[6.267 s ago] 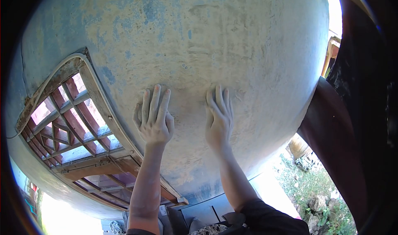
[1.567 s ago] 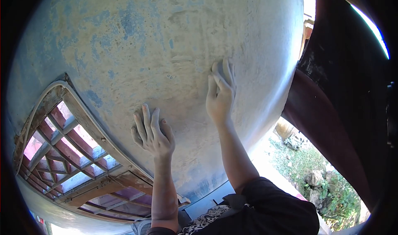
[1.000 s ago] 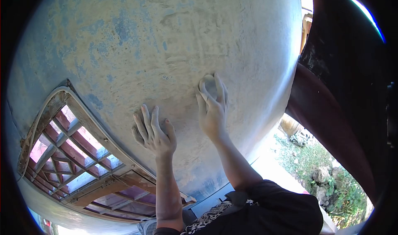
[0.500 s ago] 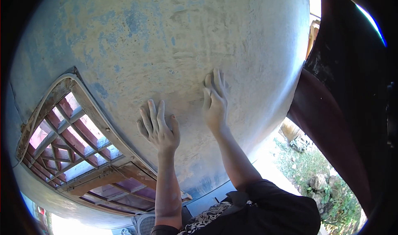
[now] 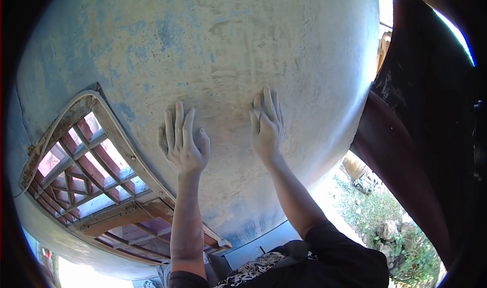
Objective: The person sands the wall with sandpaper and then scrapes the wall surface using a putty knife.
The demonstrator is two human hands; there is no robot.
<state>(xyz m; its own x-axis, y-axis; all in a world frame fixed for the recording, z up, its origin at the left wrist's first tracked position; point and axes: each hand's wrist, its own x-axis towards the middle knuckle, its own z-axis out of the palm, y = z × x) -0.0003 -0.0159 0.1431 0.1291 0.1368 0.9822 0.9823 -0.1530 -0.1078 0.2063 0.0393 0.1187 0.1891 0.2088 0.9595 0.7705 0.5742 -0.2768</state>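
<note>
A large curved wall (image 5: 223, 49), worn grey and beige with blue patches, fills the middle of the head view. My left hand (image 5: 185, 138) lies on it with the fingers spread, to the right of the latticed window. To its right, my right hand (image 5: 268, 128) rests on the same surface, fingers stretched upward and slightly apart. Both hands look dusty and neither holds anything. A small round mark (image 5: 209, 93) shows on the wall between and a little above them.
A framed window (image 5: 91, 161) with wooden lattice is at the left, a second lattice panel (image 5: 147, 233) below it. Dark reddish-brown cloth (image 5: 401, 151) hangs at the right. Plants and rocks (image 5: 393, 232) are at lower right.
My left hand has moved up and to the left along the wall. My right hand has shifted slightly right, its fingers a little more spread. The view has moved slightly.
</note>
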